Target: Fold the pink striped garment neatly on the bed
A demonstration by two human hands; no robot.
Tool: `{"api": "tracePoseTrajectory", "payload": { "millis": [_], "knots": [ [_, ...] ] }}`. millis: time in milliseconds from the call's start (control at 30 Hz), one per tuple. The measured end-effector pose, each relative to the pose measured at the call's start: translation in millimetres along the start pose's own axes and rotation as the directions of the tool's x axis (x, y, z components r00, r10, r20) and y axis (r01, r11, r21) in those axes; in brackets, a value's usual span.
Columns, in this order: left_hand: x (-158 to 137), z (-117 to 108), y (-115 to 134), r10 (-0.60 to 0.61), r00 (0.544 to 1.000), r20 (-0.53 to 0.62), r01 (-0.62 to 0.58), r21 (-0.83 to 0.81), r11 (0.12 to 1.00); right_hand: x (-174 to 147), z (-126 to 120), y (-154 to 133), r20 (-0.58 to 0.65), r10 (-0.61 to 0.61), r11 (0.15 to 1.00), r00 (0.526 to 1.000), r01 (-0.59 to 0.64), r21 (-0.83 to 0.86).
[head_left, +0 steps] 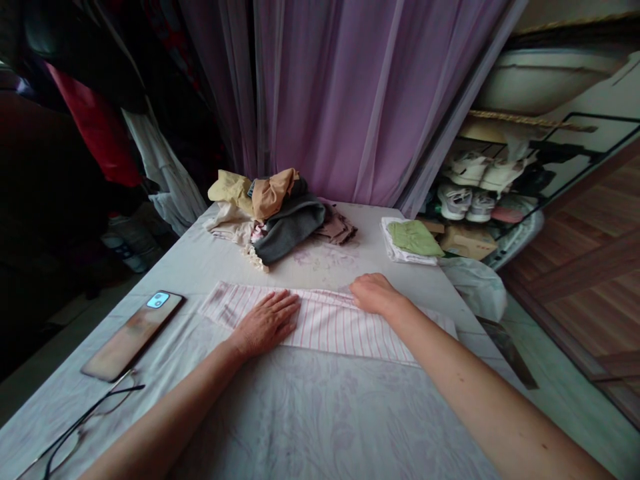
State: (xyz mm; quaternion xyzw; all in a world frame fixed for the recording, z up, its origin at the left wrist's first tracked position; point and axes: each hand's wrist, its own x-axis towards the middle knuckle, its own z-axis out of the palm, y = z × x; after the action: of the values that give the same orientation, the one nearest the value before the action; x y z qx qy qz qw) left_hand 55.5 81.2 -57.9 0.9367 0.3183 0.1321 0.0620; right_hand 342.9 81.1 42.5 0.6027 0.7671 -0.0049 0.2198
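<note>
A white garment with pink stripes (pixel 330 330) lies in a long folded strip across the cloth-covered table; its exact kind is hidden by the folding. My left hand (pixel 267 321) rests flat on its left half, fingers spread and pointing right. At the far edge of the strip, my right hand (pixel 373 293) is closed with its fingers curled around a bit of the striped fabric. The right end of the garment passes partly behind my right forearm.
Crumpled clothes (pixel 290 227) are heaped at the table's far side. A folded green and white stack (pixel 413 240) sits far right. A phone (pixel 135 333) and eyeglasses (pixel 90 417) lie at left. Beyond are a purple curtain (pixel 330 100) and a rack with shoes (pixel 465 200).
</note>
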Motion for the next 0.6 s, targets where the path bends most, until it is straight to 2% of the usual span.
{"api": "tracePoseTrajectory", "payload": {
  "millis": [167,333,467,600],
  "knots": [
    [0,0,1,0.012,1.000,0.004,-0.012,-0.003,1.000,0,0,-1,0.014,-0.010,0.999,1.000,0.009,0.042],
    [1,-1,1,0.005,1.000,0.017,-0.005,0.004,1.000,14,4,6,0.014,0.115,0.982,0.993,-0.115,0.151],
    [1,1,0,-0.005,1.000,0.010,0.004,0.016,1.000,35,18,20,0.014,0.248,0.939,0.969,-0.244,0.243],
    [0,2,0,-0.008,1.000,-0.004,0.008,0.034,0.999,45,37,30,0.013,0.275,0.896,0.961,-0.261,0.360]
  ]
}}
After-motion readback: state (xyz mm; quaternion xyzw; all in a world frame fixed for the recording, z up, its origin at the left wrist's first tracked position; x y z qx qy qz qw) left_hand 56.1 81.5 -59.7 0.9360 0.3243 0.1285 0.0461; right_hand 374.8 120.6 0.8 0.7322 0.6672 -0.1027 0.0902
